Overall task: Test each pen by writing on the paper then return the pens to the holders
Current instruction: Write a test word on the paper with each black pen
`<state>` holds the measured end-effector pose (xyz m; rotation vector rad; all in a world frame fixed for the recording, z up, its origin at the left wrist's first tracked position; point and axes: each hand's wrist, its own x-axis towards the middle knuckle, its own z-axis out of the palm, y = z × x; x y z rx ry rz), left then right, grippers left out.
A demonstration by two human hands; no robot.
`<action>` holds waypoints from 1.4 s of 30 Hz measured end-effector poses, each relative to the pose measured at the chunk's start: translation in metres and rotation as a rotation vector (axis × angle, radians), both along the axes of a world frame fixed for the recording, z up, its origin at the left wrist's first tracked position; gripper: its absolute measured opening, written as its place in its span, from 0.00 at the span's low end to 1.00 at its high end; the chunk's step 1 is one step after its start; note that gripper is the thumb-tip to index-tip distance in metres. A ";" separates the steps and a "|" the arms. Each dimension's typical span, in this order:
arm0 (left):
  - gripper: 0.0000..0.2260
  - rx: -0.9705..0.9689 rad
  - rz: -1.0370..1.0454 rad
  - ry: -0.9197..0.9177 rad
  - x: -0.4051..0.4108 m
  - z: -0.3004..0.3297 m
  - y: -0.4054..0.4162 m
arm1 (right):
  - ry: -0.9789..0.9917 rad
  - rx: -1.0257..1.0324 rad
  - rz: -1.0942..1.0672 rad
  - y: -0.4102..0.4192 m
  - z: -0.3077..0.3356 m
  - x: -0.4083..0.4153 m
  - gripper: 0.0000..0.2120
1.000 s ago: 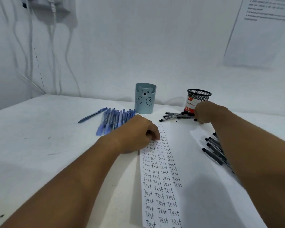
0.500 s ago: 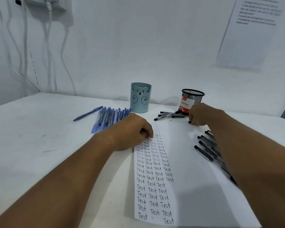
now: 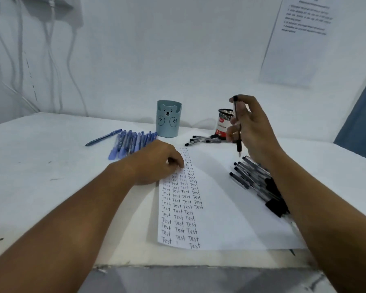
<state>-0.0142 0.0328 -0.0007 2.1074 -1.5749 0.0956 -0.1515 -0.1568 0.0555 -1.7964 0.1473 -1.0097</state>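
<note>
Nearest: worktop (image 3: 40, 187) edge, white paper (image 3: 224, 208) lying flat with columns of "Test" down its left part. Left hand (image 3: 154, 163) resting on paper's upper left corner, fingers curled under, gripping nothing. Heap of black pens (image 3: 256, 182) on paper's right edge, partly under right forearm. Right hand (image 3: 254, 132) raised above paper, pinching one black pen (image 3: 237, 125) near upright, tip down, clear of the sheet. Further back left: row of blue pens (image 3: 133, 142) side by side on worktop, one more blue pen (image 3: 104, 137) lying apart to their left. Small scatter of black pens (image 3: 203, 139) at paper's far end. Behind: blue bear holder (image 3: 169, 119) upright, just beside blue row's far end. Mesh holder (image 3: 224, 121) upright, partly hidden by right hand. Far: white wall, cables (image 3: 55, 66) hanging at left, printed sheet (image 3: 298, 41) taped at right.
</note>
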 end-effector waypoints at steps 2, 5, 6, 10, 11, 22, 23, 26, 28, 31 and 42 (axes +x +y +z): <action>0.10 0.000 -0.003 -0.011 -0.003 -0.001 0.001 | -0.118 0.234 0.040 0.010 -0.007 0.001 0.10; 0.09 0.011 -0.002 -0.016 -0.005 -0.003 0.001 | -0.176 0.542 0.123 0.018 -0.012 0.002 0.11; 0.10 0.010 -0.003 -0.011 -0.005 -0.004 0.001 | -0.172 0.601 0.151 0.018 -0.013 0.002 0.10; 0.10 -0.001 -0.005 0.012 -0.004 -0.005 0.001 | -0.125 0.665 0.196 0.021 -0.021 -0.001 0.20; 0.10 -0.002 -0.004 0.014 -0.004 -0.005 0.002 | -0.111 0.659 0.201 0.023 -0.023 -0.002 0.20; 0.10 0.015 -0.005 0.030 -0.003 -0.004 0.002 | -0.023 0.734 0.156 0.028 -0.021 -0.012 0.21; 0.10 0.014 -0.005 0.033 -0.002 -0.004 0.002 | -0.029 0.753 0.140 0.028 -0.021 -0.012 0.20; 0.10 0.015 -0.012 0.039 -0.001 -0.005 0.003 | -0.060 0.776 0.081 0.027 -0.021 -0.013 0.17; 0.09 0.025 -0.018 0.055 0.000 -0.005 0.004 | -0.085 0.792 0.079 0.027 -0.020 -0.015 0.17; 0.05 0.079 -0.036 0.087 0.000 -0.004 0.007 | -0.125 0.824 0.162 0.029 -0.022 -0.017 0.20; 0.22 0.255 -0.062 0.124 -0.008 0.005 0.015 | 0.264 0.411 0.254 0.076 -0.045 -0.064 0.07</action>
